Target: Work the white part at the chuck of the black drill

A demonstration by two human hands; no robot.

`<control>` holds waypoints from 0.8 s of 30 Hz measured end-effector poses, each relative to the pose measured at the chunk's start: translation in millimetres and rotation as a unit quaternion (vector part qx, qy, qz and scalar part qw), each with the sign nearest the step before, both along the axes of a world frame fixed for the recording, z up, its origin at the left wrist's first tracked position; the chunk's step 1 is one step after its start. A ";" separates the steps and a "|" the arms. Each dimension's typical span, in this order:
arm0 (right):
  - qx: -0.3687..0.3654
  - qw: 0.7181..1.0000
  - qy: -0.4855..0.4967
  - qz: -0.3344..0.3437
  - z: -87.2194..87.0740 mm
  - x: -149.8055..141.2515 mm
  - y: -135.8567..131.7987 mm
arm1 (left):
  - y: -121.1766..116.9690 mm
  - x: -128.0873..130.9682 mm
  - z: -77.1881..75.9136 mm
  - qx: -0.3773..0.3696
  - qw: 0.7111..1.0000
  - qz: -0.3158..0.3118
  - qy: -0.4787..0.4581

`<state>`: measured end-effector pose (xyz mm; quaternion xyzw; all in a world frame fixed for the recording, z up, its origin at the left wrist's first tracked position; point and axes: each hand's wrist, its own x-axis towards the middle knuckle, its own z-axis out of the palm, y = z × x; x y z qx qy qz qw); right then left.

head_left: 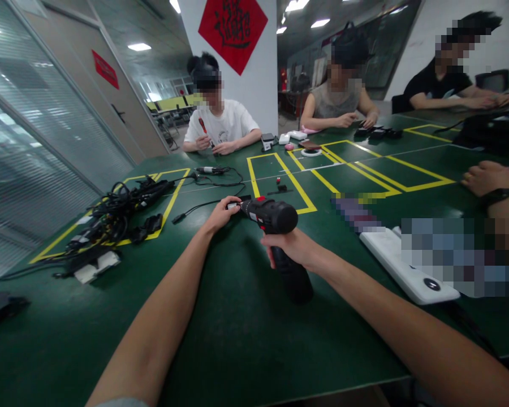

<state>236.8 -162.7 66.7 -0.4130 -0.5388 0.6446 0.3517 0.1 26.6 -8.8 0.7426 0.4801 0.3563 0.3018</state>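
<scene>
A black cordless drill (271, 216) with a red trigger is in front of me, above the green table (233, 345). My right hand (289, 249) wraps around its grip, and the base of the handle (294, 280) points toward me. My left hand (223, 213) closes around the drill's front end, hiding the chuck area. A thin black cable (199, 210) lies on the table just left of my left hand.
A tangle of black cables (119, 217) lies to the left inside yellow tape lines. A white power strip (407, 264) sits at the right, near a co-worker's hand (487, 177). Several co-workers sit across the table, and small parts lie in taped areas.
</scene>
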 end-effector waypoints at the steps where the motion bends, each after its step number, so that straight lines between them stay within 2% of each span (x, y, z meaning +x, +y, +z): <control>1: 0.001 1.000 -0.001 0.001 -0.3 0.0 0.3 | -0.4 0.3 0.3 0.001 1.000 0.000 0.000; 14: -0.007 1.000 0.016 -0.004 -4.5 -0.1 1.6 | -4.2 4.0 2.5 0.018 1.000 0.010 0.015; 24: 0.010 1.000 -0.007 0.000 -1.4 0.1 0.3 | -1.6 4.0 1.1 0.005 1.000 0.022 0.005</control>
